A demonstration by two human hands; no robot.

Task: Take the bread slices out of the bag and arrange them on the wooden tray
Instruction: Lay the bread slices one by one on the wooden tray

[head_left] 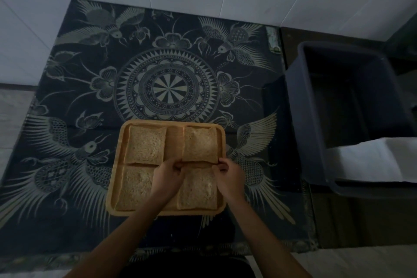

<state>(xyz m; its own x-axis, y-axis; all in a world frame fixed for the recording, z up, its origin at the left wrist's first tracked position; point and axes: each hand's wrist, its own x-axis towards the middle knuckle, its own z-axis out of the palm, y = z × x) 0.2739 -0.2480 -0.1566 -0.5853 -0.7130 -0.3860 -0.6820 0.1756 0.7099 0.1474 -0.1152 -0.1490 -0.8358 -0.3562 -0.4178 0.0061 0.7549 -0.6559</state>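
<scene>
Both bare forearms are reaching in from the bottom edge and converging over the square light wooden tray (222,187), which is lying on a dark cloth printed with pale birds and a round medallion (90,88). The left hand (168,178) is angling up and to the right, knuckles toward the camera, its fingers curled in at the near left corner of the far right slice of brown bread (199,143). The right hand (229,178) is angling up and to the left, its fingertips pinching at the near right corner of that same slice. Both hands are gripping this slice by its near edge, which is sitting just at the far edge of the near right slice (198,194). The far left slice (145,143) and the near left slice (135,187) are lying flat, the latter partly covered by the left wrist. A dark plastic bin (316,133) is standing to the right, well apart from the tray.
</scene>
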